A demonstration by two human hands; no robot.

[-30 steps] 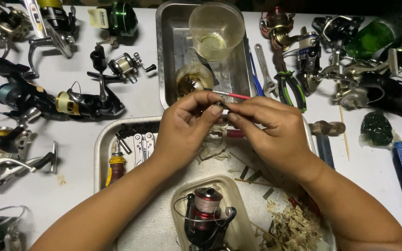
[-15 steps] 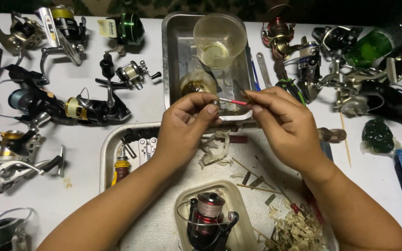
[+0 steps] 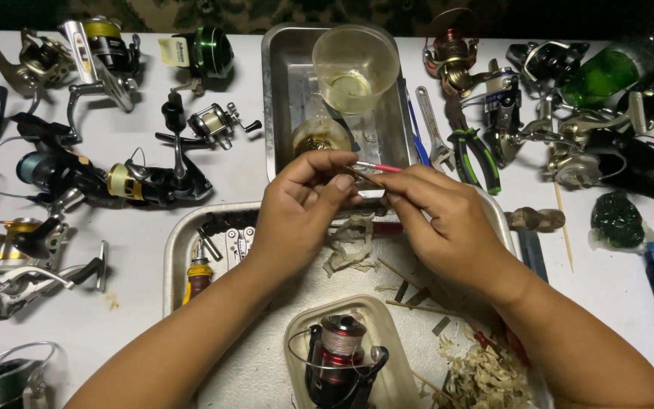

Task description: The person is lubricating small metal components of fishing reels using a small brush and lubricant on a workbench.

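A: What do the hands hold?
B: The left hand (image 3: 304, 208) pinches a small part, too small to identify. The right hand (image 3: 440, 220) clamps a thin red brush (image 3: 378, 167) between its fingertips, touching that part.
A: Where?
B: Above the tray (image 3: 179, 242), just below the cup (image 3: 355, 68) in the pan (image 3: 278, 91).

A white table (image 3: 153, 250) carried everything. Fishing reels (image 3: 115, 178) crowded its left side and far right corner. Two metal trays (image 3: 281, 83) sat along the middle. Pliers (image 3: 474, 155) and a wrench (image 3: 433, 136) lay right of the far tray.
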